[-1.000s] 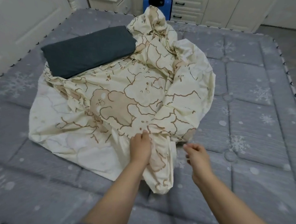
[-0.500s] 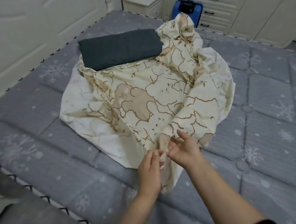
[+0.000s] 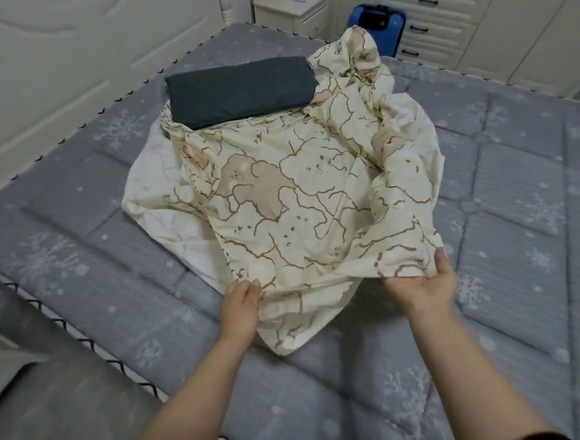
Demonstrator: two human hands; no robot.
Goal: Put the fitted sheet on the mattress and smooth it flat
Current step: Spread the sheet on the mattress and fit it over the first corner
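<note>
Mattress (image 3: 509,238) in grey quilting lies bare under me, and my cream fitted sheet (image 3: 301,198) sits bunched at its middle with a dark folded cloth (image 3: 238,91) on its far edge. My left hand (image 3: 241,304) and right hand (image 3: 423,284), well apart, have their fingers clamped on the sheet's near hem.

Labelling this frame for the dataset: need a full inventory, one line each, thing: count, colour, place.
fitted sheet: 1, cream with brown print, bunched mid-mattress
mattress: 1, grey with snowflakes, fills view
folded cloth: 1, dark grey, on sheet's far edge
nightstand: 1, white, beyond far corner
suitcase: 1, blue, beside nightstand
drawer unit: 1, white, far wall
left hand: 1, gripping sheet's near edge
right hand: 1, gripping sheet's near edge
</note>
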